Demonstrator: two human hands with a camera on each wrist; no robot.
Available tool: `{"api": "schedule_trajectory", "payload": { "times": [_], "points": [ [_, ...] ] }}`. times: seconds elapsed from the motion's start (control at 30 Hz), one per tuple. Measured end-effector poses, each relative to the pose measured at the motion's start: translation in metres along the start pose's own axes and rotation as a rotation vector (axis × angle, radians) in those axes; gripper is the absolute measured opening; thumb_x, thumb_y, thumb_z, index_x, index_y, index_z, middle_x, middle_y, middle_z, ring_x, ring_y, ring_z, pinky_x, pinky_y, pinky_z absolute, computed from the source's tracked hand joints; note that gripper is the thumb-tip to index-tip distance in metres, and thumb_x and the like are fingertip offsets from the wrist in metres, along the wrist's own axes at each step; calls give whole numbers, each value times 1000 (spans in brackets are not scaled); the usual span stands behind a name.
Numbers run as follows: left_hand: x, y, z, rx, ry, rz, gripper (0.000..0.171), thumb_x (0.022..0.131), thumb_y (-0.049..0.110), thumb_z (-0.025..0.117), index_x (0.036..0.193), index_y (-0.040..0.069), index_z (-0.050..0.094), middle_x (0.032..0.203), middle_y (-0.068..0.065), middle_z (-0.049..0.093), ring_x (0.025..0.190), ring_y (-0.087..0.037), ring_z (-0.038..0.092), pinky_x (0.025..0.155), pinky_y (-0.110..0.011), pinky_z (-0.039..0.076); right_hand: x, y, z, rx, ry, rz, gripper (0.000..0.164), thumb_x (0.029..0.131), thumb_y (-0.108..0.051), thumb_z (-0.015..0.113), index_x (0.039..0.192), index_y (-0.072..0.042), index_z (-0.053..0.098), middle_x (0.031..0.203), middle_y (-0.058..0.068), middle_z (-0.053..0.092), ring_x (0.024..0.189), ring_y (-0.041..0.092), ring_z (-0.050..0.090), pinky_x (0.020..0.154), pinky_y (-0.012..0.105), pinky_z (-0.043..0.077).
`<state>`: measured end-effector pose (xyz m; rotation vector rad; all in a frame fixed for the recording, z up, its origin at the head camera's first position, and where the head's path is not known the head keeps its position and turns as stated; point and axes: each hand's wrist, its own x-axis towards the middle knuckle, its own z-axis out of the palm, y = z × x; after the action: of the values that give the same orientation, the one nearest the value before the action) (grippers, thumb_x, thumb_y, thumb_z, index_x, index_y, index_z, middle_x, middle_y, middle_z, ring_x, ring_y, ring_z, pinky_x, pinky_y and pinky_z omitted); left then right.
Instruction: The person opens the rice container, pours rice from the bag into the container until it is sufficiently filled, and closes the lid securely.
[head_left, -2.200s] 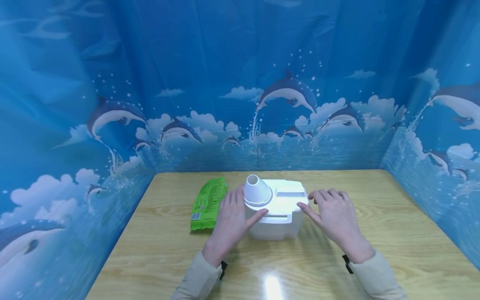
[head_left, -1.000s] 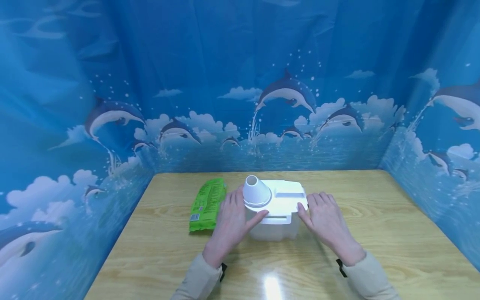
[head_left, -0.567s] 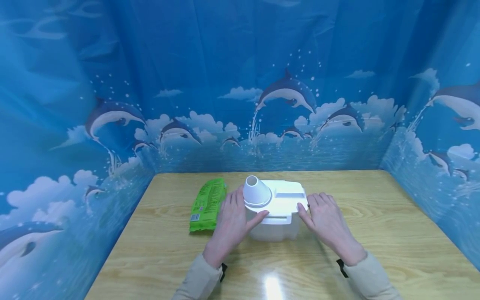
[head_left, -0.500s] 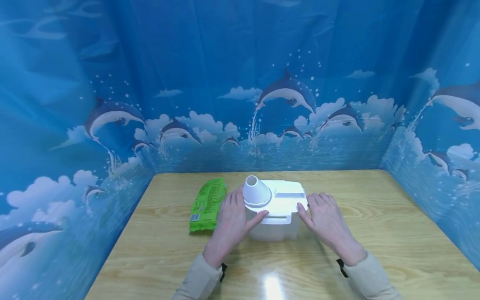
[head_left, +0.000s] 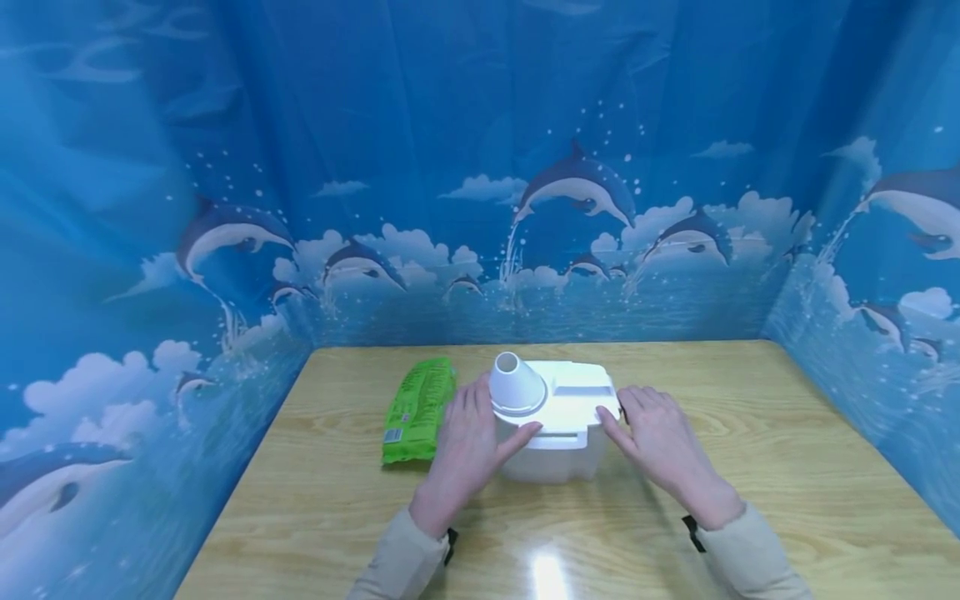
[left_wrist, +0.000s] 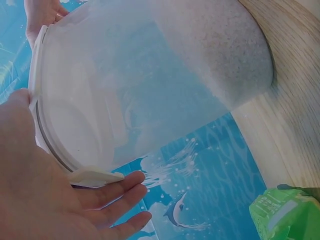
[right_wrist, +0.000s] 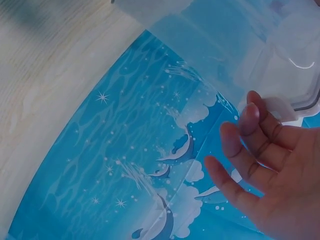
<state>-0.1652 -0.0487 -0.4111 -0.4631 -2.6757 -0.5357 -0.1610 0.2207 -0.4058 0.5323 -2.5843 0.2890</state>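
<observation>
A translucent plastic storage container (head_left: 555,467) stands on the table, with whitish grains (left_wrist: 220,55) in its bottom. Its white lid (head_left: 572,412) bears a cone-shaped piece (head_left: 517,385) at the left. My left hand (head_left: 468,433) holds the lid's left side, thumb over the front edge. In the left wrist view, its fingers lie along a latch (left_wrist: 95,177) that sticks out from the rim. On the other side, my right hand (head_left: 667,437) has its thumb on the lid and its bent fingers at the right latch (right_wrist: 282,108). The hands partly hide the container's sides.
A green printed bag (head_left: 420,410) lies on the table just left of my left hand. The wooden table (head_left: 787,467) ends at a blue curtain (head_left: 420,308) with dolphins, which rises behind and on both sides.
My right hand came in from the right and took hold of the lid's right edge; its fingers have since loosened slightly outward. My left hand and the container have stayed in place.
</observation>
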Motion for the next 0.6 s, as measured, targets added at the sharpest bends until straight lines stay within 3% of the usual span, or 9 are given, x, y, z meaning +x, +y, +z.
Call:
{"api": "schedule_trajectory", "payload": {
  "times": [0.13,0.3,0.43,0.6],
  "points": [
    [-1,1,0,7,9,9,102,90,78,48,150,-5,36,134,-22,58,124,-33,56,109,-47,46,1,1,-4,-19,-22,29,39,102,-44,57,95,-6,66,80,4,62,82,29,64,82,55,53],
    [-1,1,1,13,6,4,102,91,77,48,150,-5,36,134,-22,58,123,-33,56,109,-47,46,4,1,-8,27,-24,77,45,100,-47,60,109,-3,67,96,9,68,87,29,66,79,54,54],
    [-1,1,0,11,8,-1,102,91,77,48,151,-5,35,134,-22,57,124,-33,56,109,-48,46,8,1,-8,73,6,71,51,101,-42,61,130,-1,62,113,14,69,97,33,67,81,54,55],
    [-1,1,0,15,8,0,102,91,77,49,150,-5,36,133,-22,58,123,-33,56,108,-47,47,15,1,-4,127,11,30,51,104,-40,56,141,-5,56,129,18,64,113,38,64,90,58,53]
  ]
}}
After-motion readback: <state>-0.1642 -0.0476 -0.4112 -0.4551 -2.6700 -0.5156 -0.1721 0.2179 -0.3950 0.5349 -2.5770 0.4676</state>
